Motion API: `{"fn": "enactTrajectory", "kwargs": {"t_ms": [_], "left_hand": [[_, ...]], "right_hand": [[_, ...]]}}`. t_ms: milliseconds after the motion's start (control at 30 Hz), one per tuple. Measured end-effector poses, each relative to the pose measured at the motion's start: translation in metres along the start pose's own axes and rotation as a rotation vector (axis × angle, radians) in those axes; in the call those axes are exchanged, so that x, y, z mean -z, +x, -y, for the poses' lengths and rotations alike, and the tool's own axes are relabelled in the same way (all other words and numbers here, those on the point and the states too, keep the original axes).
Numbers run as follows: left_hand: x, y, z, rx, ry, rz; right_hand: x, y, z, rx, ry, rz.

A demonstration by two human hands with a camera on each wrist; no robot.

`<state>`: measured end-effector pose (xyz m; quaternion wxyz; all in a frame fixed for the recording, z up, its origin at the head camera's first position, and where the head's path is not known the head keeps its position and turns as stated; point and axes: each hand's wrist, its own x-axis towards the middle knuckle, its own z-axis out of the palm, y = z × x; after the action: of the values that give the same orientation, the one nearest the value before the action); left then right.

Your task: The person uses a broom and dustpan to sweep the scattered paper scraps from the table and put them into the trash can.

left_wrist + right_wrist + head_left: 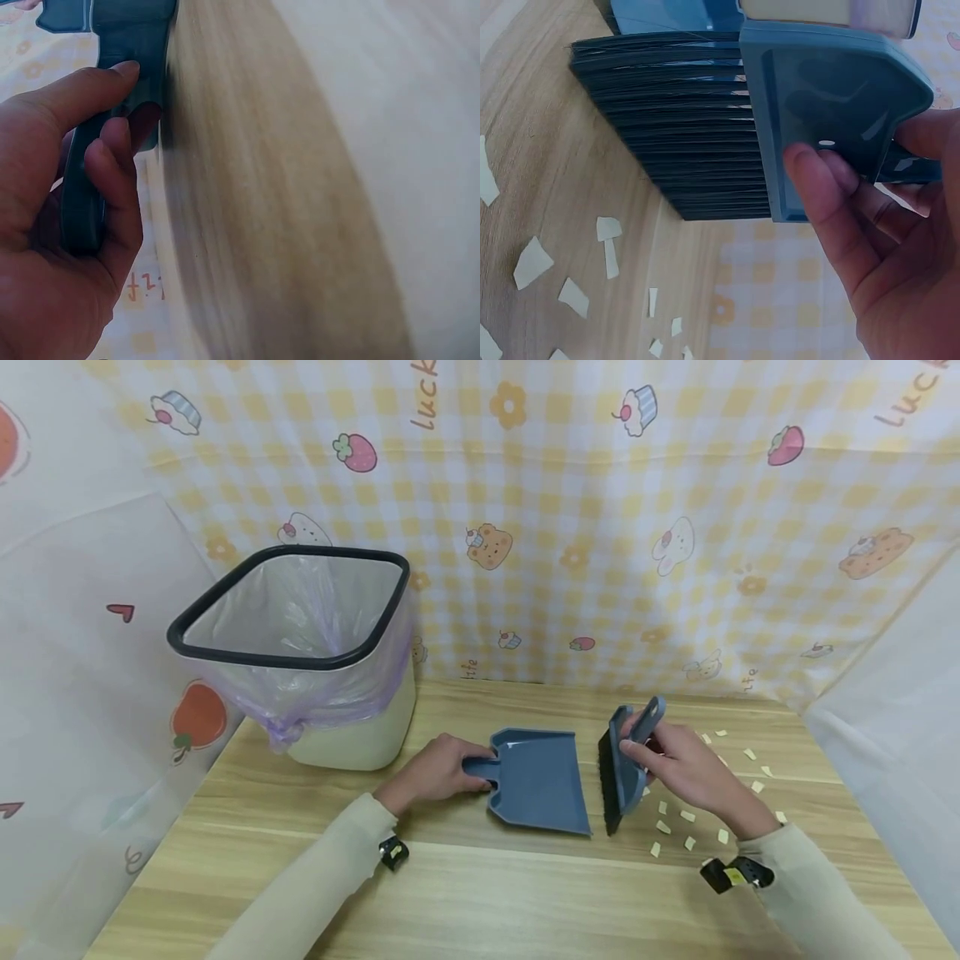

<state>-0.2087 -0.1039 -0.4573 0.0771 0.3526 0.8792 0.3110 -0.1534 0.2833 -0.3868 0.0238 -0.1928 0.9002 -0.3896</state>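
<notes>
A blue-grey dustpan [542, 781] lies on the wooden table, its wide lip facing right. My left hand [444, 767] grips its handle [82, 195], thumb on top and fingers curled under. Just right of the lip, my right hand [686, 772] holds a small hand brush [825, 112] by its handle. The brush's dark bristles [667, 120] point toward the dustpan, with a narrow gap between. Pale paper scraps [663, 827] are scattered under and around the right hand; several also show in the right wrist view. No scraps are visible on the dustpan.
A cream trash bin [352, 743] with a black rim and a thin purple-tinted bag stands at the table's back left, beyond my left hand. A yellow checked cloth [540, 602] hangs along the back edge, and white cloth [900, 677] hangs at the right side.
</notes>
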Motion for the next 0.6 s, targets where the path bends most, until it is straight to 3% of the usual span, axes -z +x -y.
{"fn": "enactTrajectory", "kwargs": {"t_ms": [267,600], "left_hand": [[-0.0019,-0.0008,0.0033,-0.001,0.019,0.013],[-0.0007,-0.0021,0.0020,-0.024,0.045,0.008]], "right_hand": [[0.0043,0.0002,-0.0001,-0.014,-0.054,-0.006],[0.0070,-0.0010,-0.0010,-0.072,-0.030,-0.003]]}}
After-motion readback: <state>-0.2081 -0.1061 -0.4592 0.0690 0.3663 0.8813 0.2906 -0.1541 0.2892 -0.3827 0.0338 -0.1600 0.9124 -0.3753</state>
